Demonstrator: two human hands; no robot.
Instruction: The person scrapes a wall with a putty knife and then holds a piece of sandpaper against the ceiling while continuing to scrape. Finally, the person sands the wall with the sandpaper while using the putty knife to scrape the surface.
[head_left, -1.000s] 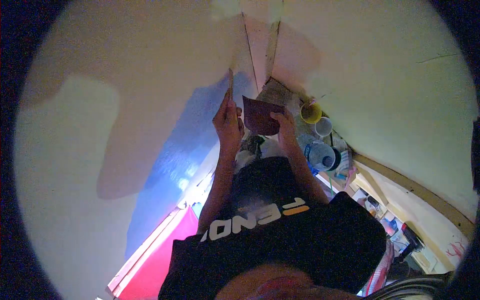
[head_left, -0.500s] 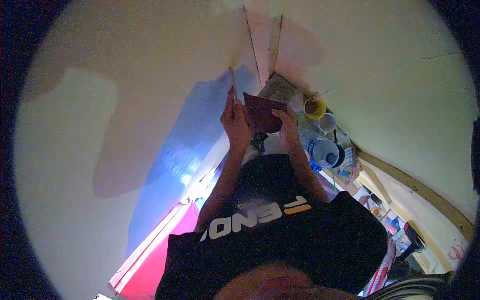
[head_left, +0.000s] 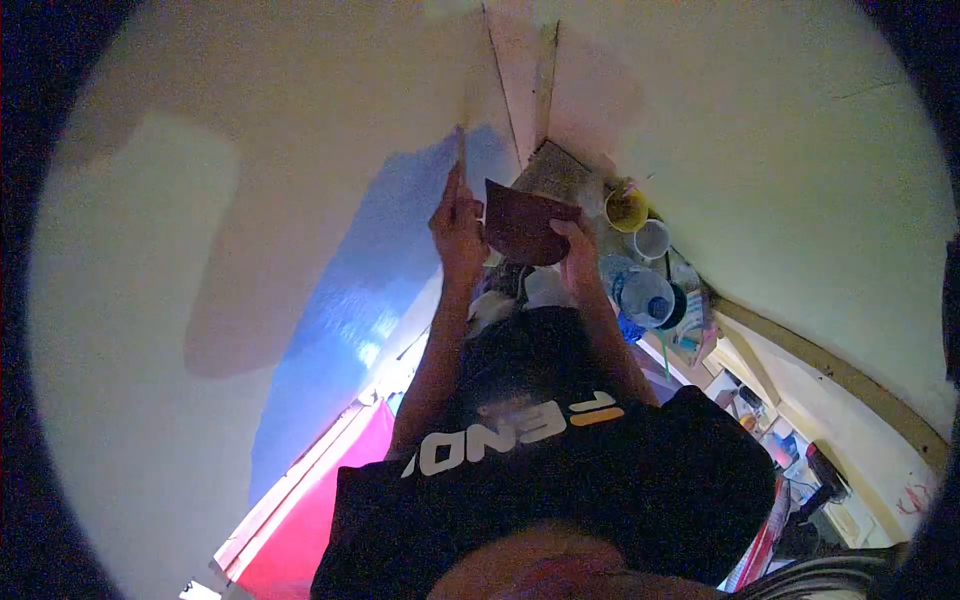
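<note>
My left hand is wrapped round a thin brush whose tip points up at the wall, at the upper end of a blue painted area. My right hand grips the right edge of a dark reddish-brown piece, curved along its lower side, with the thumb over its face. This piece is in front of my body, just right of my left hand. What it is made of cannot be made out.
A yellow bucket, a white bucket and a clear container stand on the floor to the right. Pale walls rise on both sides. Pink material shows at lower left, mixed items at lower right.
My left hand has shifted slightly left, away from the reddish-brown piece, with the brush still in it. The piece has tilted a little in my right hand.
</note>
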